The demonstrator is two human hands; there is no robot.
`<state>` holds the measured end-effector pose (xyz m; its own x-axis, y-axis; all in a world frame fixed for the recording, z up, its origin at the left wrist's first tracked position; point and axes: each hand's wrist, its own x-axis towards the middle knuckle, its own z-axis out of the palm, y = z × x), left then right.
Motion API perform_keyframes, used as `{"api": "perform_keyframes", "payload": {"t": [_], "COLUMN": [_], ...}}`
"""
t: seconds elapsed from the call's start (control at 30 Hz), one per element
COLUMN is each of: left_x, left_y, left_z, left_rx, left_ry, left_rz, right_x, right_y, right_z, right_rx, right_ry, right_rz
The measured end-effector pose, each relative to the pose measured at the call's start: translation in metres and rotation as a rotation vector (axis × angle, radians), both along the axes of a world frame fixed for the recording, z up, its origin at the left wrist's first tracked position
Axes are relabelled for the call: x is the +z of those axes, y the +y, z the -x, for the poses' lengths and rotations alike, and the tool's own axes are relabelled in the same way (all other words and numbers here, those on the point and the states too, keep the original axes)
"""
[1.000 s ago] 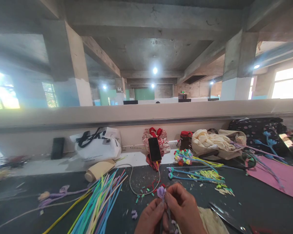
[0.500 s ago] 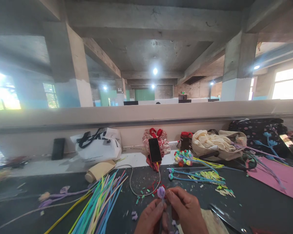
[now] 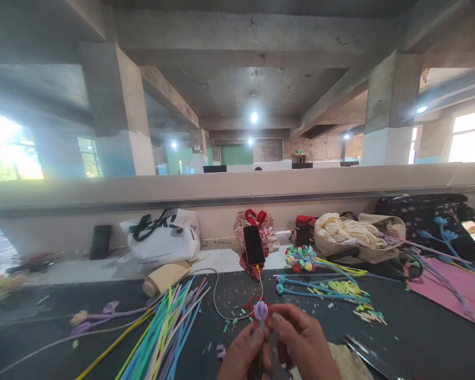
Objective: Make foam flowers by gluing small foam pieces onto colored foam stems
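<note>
A small purple flower bud (image 3: 260, 310), made of what looks like fuzzy pipe cleaner, stands upright on a thin stem. My left hand (image 3: 245, 349) pinches the stem just below the bud. Close on the right side of the bud, my right hand (image 3: 303, 338) has its thumb and forefinger pressed together; what they hold is too small to make out. Below the hands a few purple bits are partly hidden. Small purple pieces (image 3: 221, 351) lie left of my left hand.
Loose coloured pipe cleaners (image 3: 164, 327) lie at the left. Finished small flowers (image 3: 301, 258) and cut pieces (image 3: 344, 287) are at the right, near scissors (image 3: 366, 354). A phone (image 3: 254, 245) on a cable leans on a patterned bag. Pink sheet (image 3: 453, 290) lies far right.
The view has shifted slightly. My right thumb and forefinger sit a little lower and farther from the bud; my left hand keeps its hold on the stem.
</note>
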<state>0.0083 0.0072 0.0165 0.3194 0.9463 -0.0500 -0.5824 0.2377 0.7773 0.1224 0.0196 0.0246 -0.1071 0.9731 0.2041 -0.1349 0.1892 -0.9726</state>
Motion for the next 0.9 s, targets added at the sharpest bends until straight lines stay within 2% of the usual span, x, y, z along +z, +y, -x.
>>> {"api": "perform_keyframes", "payload": {"t": [0.3,0.47,0.6,0.8,0.9], "left_x": [-0.004,-0.003,-0.004,-0.005,-0.006], "left_y": [0.001,-0.002,-0.002,0.002,0.002], "left_z": [-0.005,-0.003,-0.002,-0.007,-0.004], "left_rx": [-0.031,-0.04,-0.046,-0.016,-0.049], "left_ry": [0.017,0.037,0.054,0.042,0.071], "left_rz": [-0.023,0.029,0.043,-0.016,-0.013], "right_x": [0.012,0.014,0.013,0.008,0.005], "right_y": [-0.005,-0.007,-0.005,-0.002,-0.001], "right_z": [0.003,0.002,0.002,0.002,0.002], "right_rx": [0.057,0.116,0.114,0.07,0.073], "right_ry": [0.09,0.081,0.075,0.039,0.053], "right_rz": [0.092,0.092,0.085,0.095,0.089]}}
